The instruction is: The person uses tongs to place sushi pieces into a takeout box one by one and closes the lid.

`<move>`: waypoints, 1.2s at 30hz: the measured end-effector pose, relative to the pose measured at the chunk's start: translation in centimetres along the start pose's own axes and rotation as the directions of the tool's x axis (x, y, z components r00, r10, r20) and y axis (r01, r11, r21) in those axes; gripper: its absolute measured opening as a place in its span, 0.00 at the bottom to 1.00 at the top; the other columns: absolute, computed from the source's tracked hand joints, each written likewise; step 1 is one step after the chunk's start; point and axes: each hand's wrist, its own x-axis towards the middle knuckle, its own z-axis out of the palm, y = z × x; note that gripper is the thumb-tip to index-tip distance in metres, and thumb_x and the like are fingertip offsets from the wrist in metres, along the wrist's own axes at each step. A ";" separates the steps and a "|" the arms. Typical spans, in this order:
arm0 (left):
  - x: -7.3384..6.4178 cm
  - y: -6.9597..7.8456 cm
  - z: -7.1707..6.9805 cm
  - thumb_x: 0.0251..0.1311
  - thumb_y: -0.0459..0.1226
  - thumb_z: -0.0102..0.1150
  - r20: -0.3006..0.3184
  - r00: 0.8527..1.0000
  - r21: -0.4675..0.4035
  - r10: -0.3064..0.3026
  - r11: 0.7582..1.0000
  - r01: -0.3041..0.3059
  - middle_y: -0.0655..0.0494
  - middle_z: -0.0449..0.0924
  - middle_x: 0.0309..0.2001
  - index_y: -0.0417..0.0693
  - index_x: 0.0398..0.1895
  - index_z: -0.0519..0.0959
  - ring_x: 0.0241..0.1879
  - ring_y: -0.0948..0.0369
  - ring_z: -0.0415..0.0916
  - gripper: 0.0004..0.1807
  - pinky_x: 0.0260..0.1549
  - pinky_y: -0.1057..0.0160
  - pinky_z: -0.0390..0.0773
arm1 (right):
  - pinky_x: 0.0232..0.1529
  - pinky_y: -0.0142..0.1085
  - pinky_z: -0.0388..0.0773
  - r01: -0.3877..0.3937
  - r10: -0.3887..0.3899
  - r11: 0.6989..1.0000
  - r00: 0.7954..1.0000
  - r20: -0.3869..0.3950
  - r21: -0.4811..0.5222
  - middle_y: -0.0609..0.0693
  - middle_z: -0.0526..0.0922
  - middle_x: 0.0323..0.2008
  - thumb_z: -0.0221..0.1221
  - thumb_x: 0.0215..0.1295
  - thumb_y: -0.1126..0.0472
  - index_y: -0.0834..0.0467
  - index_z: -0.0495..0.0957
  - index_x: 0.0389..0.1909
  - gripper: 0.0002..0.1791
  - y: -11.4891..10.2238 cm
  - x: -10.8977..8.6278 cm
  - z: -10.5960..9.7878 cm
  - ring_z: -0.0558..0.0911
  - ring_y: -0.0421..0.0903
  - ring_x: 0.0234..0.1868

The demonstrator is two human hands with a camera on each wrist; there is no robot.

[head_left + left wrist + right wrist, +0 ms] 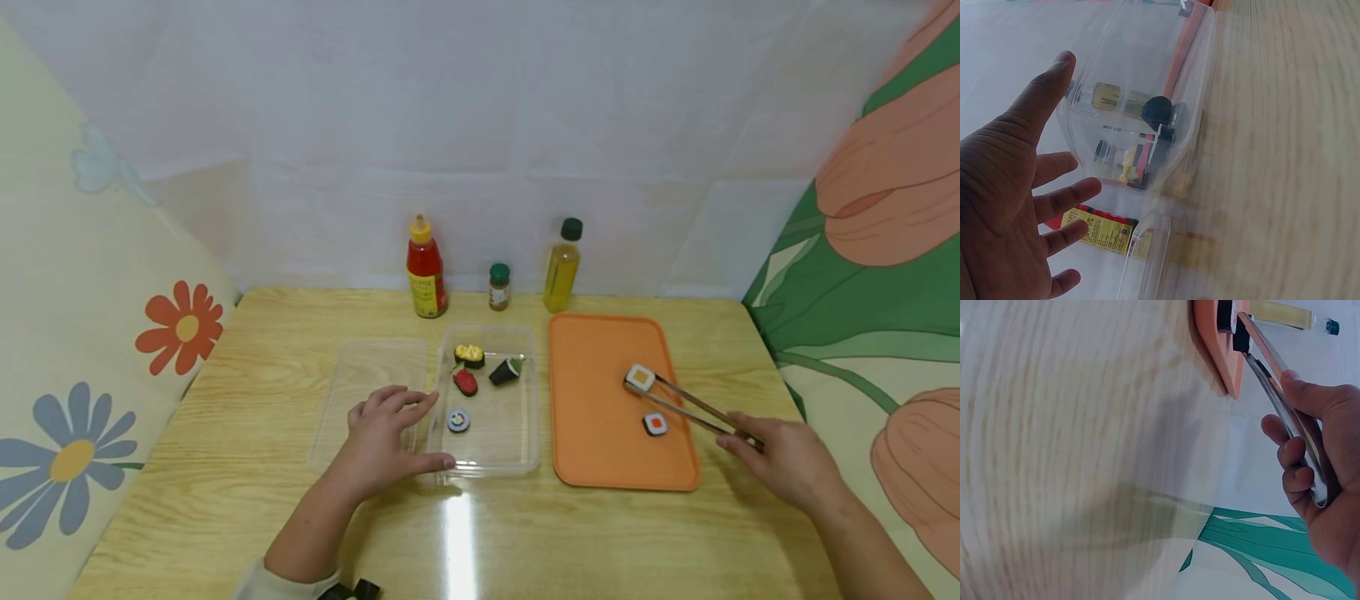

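Tabletop (600, 542) — six sushi (641, 379), one tongs (1314, 465)

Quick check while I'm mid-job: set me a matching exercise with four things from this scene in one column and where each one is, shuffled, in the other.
Things
1. Tongs
2. Red-centred roll
3. Yellow-topped sushi
4. Red sauce bottle

Places
A. Inside the clear box
B. Standing left of the green-capped jar in the head view
C. Gripped by the right hand
D. Lying on the orange tray

Right pairs: 1-C, 2-D, 3-A, 4-B
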 end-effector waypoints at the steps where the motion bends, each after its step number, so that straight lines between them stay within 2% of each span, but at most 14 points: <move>1: 0.0 0.0 0.0 0.42 0.74 0.70 0.001 1.000 0.000 0.000 1.000 0.000 0.52 0.74 0.68 0.53 0.74 0.74 0.73 0.42 0.56 0.57 0.62 0.25 0.46 | 0.21 0.37 0.69 0.007 -0.007 1.000 1.000 -0.007 0.002 0.45 0.87 0.26 0.76 0.58 0.56 0.63 0.88 0.49 0.21 0.0 0.1 0.0 0.71 0.33 0.21; 8: 0.1 0.1 -0.1 0.42 0.73 0.71 0.008 1.000 -0.003 -0.004 1.000 0.004 0.52 0.73 0.68 0.52 0.74 0.74 0.73 0.42 0.55 0.57 0.62 0.25 0.47 | 0.21 0.38 0.70 0.033 -0.033 0.999 0.999 -0.032 0.015 0.42 0.85 0.24 0.76 0.58 0.56 0.61 0.89 0.49 0.21 -0.3 0.5 -0.2 0.70 0.32 0.21; 14: 0.0 0.0 -0.1 0.43 0.73 0.72 0.007 1.000 -0.003 -0.001 1.000 0.001 0.52 0.73 0.68 0.53 0.74 0.74 0.73 0.41 0.55 0.57 0.62 0.24 0.47 | 0.20 0.33 0.65 0.057 -0.055 0.998 0.998 -0.043 0.039 0.36 0.81 0.20 0.76 0.57 0.57 0.60 0.89 0.50 0.20 -1.1 1.1 -0.5 0.66 0.29 0.19; 21: 0.1 -0.1 0.0 0.42 0.73 0.72 0.001 1.000 -0.002 -0.002 1.000 0.002 0.52 0.73 0.68 0.53 0.74 0.74 0.73 0.42 0.55 0.57 0.62 0.25 0.47 | 0.19 0.31 0.65 0.094 -0.089 0.991 0.995 -0.051 0.098 0.39 0.86 0.26 0.77 0.56 0.60 0.62 0.89 0.50 0.20 -2.2 1.7 -0.7 0.67 0.27 0.19; 28: 0.2 -0.1 0.2 0.42 0.73 0.72 -0.005 1.000 -0.002 0.002 1.000 -0.002 0.52 0.74 0.68 0.54 0.74 0.74 0.73 0.42 0.55 0.56 0.62 0.25 0.47 | 0.17 0.30 0.62 0.113 -0.107 0.987 0.993 -0.056 0.114 0.32 0.79 0.21 0.76 0.57 0.59 0.59 0.90 0.49 0.19 -3.0 2.5 -0.8 0.63 0.27 0.17; 36: 0.1 -0.1 0.2 0.42 0.71 0.73 -0.011 1.000 -0.008 0.003 1.000 -0.003 0.52 0.74 0.67 0.53 0.74 0.75 0.73 0.42 0.55 0.56 0.62 0.24 0.47 | 0.17 0.29 0.63 0.141 -0.138 0.977 0.990 -0.033 0.158 0.33 0.81 0.23 0.75 0.58 0.60 0.60 0.89 0.50 0.18 -3.8 3.6 -0.7 0.63 0.27 0.16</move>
